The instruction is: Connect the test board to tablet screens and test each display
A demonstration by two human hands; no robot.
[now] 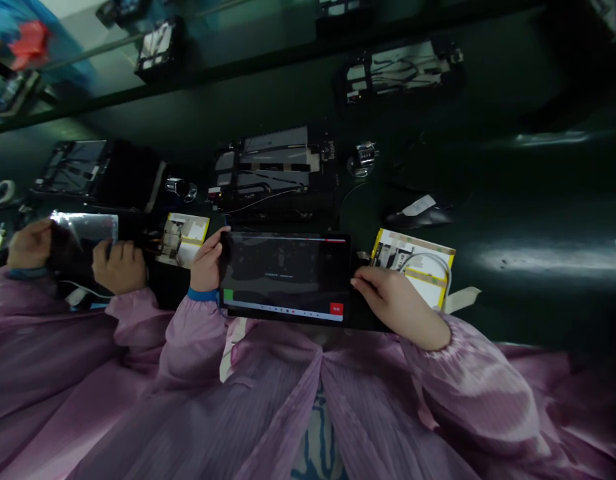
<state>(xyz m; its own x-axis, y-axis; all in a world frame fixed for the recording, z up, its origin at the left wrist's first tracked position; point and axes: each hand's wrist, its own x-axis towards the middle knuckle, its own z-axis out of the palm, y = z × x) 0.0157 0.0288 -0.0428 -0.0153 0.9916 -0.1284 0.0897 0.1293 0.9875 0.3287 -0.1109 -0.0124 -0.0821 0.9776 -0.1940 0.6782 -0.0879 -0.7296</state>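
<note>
A dark tablet [285, 277] is held in front of my chest, its screen lit with a green square at lower left and a red one at lower right. Its left edge is gripped by my left hand [207, 265], which wears a blue wristband [204, 295]. My right hand [395, 300] is closed, thumb and fingertips against the tablet's right edge. Behind that hand lies a white battery-like pack with yellow edges [425, 290], and a white cable [445, 267] loops over it. A similar pack [188, 237] lies left of my left hand.
Behind the tablet lies an opened device with exposed internals [273, 167]. A metal tally counter [364, 159] and a black mouse with a white label [421, 212] are right of it. Another opened device [401, 70] sits farther back. At left, a co-worker's hands [121, 267] handle a panel [85, 230].
</note>
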